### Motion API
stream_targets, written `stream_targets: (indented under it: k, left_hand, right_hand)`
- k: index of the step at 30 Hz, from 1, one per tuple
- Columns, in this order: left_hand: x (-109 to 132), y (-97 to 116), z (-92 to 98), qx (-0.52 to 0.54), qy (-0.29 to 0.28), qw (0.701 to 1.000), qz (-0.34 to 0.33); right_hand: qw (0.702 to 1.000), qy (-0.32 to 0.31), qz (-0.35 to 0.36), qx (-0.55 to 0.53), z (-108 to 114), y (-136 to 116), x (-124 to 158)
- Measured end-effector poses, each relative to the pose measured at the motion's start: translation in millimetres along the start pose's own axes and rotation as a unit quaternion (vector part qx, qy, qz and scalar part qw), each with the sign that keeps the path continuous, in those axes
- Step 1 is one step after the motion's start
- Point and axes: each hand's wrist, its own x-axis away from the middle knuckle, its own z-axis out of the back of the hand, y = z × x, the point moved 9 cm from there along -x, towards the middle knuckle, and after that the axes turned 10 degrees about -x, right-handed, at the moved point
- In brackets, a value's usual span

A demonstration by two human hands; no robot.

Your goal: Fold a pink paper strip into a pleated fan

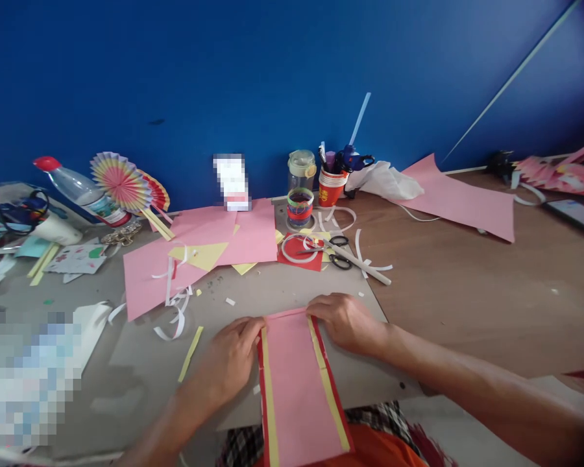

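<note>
A long pink paper strip (pixel 299 389), edged with yellow and red bands on both long sides, extends from the table over its front edge toward my lap. My left hand (pixel 236 353) pinches its far left corner. At the far right corner, my right hand (pixel 345 321) grips the same strip with thumb and fingers. The far end looks folded over in a narrow band between both hands. Beyond the hands lie black-handled scissors (pixel 339 253), with a pale stick (pixel 365 264) across them. A thin yellow paper strip (pixel 191 353) rests left of my left hand.
Pink paper sheets (pixel 199 227) and curled white strips (pixel 178 318) lie behind. Along the blue wall stand a clear bottle (pixel 300 188), a red cup of pens (pixel 331 188) and a phone (pixel 232 181). Paper fans (pixel 119 185) and a tipped bottle (pixel 85 194) are at left.
</note>
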Motion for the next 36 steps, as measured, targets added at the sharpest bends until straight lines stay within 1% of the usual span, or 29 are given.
stream_targets:
  k: [2, 4, 6, 8, 10, 11, 12, 15, 19, 22, 25, 27, 29, 30, 32, 33, 36]
  left_hand:
    - [-3.7, -5.4, 1.3, 0.036, -0.012, 0.999, 0.011]
    - [-8.9, -12.9, 0.6, 0.059, -0.016, 0.998, 0.034]
    - [-15.4, -19.6, -1.8, 0.069, -0.016, 0.996, 0.053]
    - [-23.2, -20.1, -3.5, 0.065, -0.012, 0.997, 0.044]
    - [-30.8, -15.5, -4.0, 0.055, -0.009, 0.998, 0.02]
    - [-34.2, -12.7, -3.9, 0.052, -0.009, 0.999, 0.01]
    - [-37.2, -10.4, -3.7, 0.051, -0.01, 0.999, 0.006]
    - [-44.1, -5.2, -3.8, 0.059, -0.024, 0.998, 0.014]
    - [-49.4, 1.5, -9.6, 0.06, -0.055, 0.996, 0.026]
    - [-52.5, 5.2, -13.0, 0.058, -0.054, 0.996, 0.029]
    - [-54.4, 7.4, -16.0, 0.079, -0.049, 0.995, 0.028]
    - [-54.5, 7.8, -17.1, 0.091, -0.043, 0.995, 0.025]
    - [-53.8, 7.7, -16.9, 0.097, -0.033, 0.995, 0.02]
    - [-53.4, 7.9, -16.5, 0.1, -0.028, 0.994, 0.016]
    - [-52.8, 8.4, -15.1, 0.115, -0.021, 0.993, 0.009]
    - [-52.8, 8.7, -13.8, 0.127, -0.017, 0.992, 0.006]
    - [-53.1, 10.1, -7.8, 0.164, -0.007, 0.986, -0.003]
  right_hand:
    - [0.996, 0.005, 0.005, -0.087, 4.2, 2.9, 1.3]
    - [0.983, 0.009, -0.009, -0.182, 7.1, 11.7, 2.2]
    - [0.962, 0.027, -0.056, -0.265, 9.3, 28.2, 2.7]
    - [0.937, 0.072, -0.118, -0.32, 13.5, 47.9, 3.8]
    - [0.919, 0.12, -0.164, -0.338, 19.2, 62.0, 4.9]
    - [0.915, 0.131, -0.175, -0.339, 20.8, 64.9, 4.4]
    - [0.913, 0.132, -0.18, -0.34, 21.1, 65.4, 3.1]
    - [0.913, 0.106, -0.18, -0.35, 17.2, 60.0, -1.6]
    - [0.915, 0.092, -0.186, -0.346, 12.6, 56.7, -2.9]
    - [0.909, 0.09, -0.19, -0.359, 10.6, 58.8, -2.8]
    - [0.898, 0.096, -0.195, -0.383, 11.9, 61.9, -3.6]
    - [0.902, 0.124, -0.185, -0.37, 20.5, 61.9, -4.9]
    - [0.921, 0.146, -0.145, -0.33, 31.9, 54.7, -8.5]
    - [0.933, 0.144, -0.12, -0.307, 35.7, 48.5, -11.1]
    - [0.953, 0.116, -0.08, -0.269, 37.4, 35.4, -17.2]
    - [0.96, 0.095, -0.072, -0.254, 35.9, 30.2, -20.1]
    - [0.976, 0.028, -0.084, -0.2, 28.2, 21.0, -27.1]
